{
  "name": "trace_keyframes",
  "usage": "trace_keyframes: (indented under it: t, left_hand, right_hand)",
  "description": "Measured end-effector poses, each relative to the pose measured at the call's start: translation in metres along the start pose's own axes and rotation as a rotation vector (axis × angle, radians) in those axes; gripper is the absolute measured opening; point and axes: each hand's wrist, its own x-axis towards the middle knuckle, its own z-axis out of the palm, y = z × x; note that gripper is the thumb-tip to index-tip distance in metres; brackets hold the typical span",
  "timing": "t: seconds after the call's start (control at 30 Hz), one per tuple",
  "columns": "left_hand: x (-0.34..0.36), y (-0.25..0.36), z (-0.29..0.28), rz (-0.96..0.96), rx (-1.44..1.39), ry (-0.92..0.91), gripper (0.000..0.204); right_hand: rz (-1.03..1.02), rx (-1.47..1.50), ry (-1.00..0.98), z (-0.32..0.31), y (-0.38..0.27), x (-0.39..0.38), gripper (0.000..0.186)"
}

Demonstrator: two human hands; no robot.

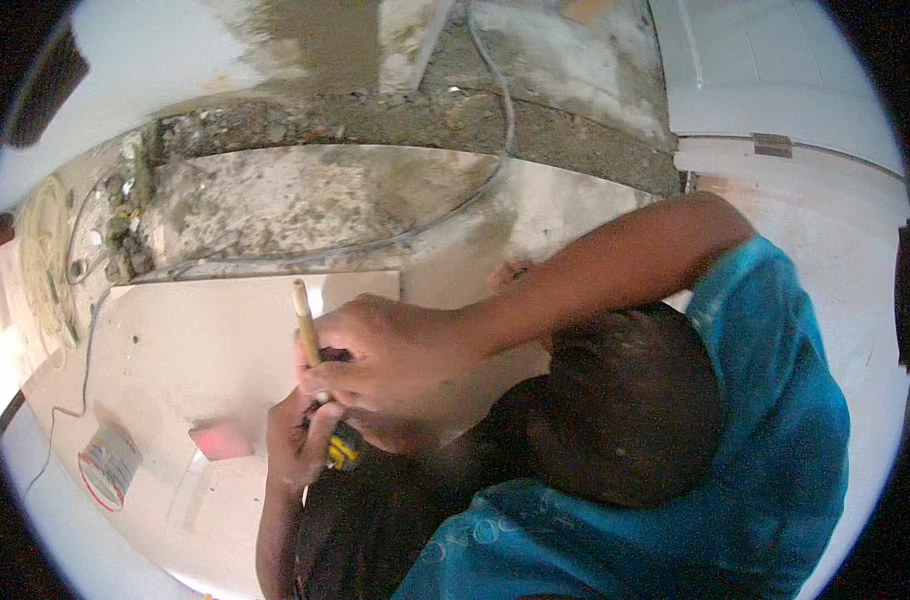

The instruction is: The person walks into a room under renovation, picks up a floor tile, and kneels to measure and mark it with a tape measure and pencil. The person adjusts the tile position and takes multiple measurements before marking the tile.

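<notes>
My right hand (385, 340) is closed around a slim, tan, pencil-like stick (304, 312), which points up and away; its exact kind is unclear. Just below it, my left hand (297, 440) is closed on a black-and-yellow tape measure (343, 447). The two hands meet at the fingertips, and blur hides what lies between them. Both are above a large, flat, beige panel (210, 325) on the floor.
A white bucket with a red rim (111, 467) and a pinkish-red block (221, 439) are at the left. A grey cable (415, 232) crosses the stained floor toward a rubble strip (325, 118). A pale coiled hose (43, 265) lies far left. My dark-clothed knee (625, 410) is close by.
</notes>
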Motion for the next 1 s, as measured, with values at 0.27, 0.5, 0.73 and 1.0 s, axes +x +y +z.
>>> trace_keyframes:
  t: [0.27, 0.5, 0.73, 1.0]
  left_hand:
    - [-0.019, 0.038, 0.055, -0.223, 0.067, 0.346, 0.047]
    - [-0.055, 0.064, 0.095, -0.472, 0.001, 0.528, 0.047]
    - [-0.132, 0.053, 0.133, -0.665, -0.307, 0.759, 0.044]
    - [-0.114, 0.0, 0.154, -0.542, -0.308, 0.639, 0.04]
  right_hand:
    - [-0.399, 0.063, 0.053, 0.011, 0.062, 0.005, 0.029]
    - [-0.069, 0.116, -0.251, -0.027, 0.071, -0.008, 0.046]
    - [0.002, -0.975, -0.444, -0.158, 0.144, -0.157, 0.056]
    - [-0.405, -1.067, -0.141, -0.196, 0.192, -0.155, 0.055]
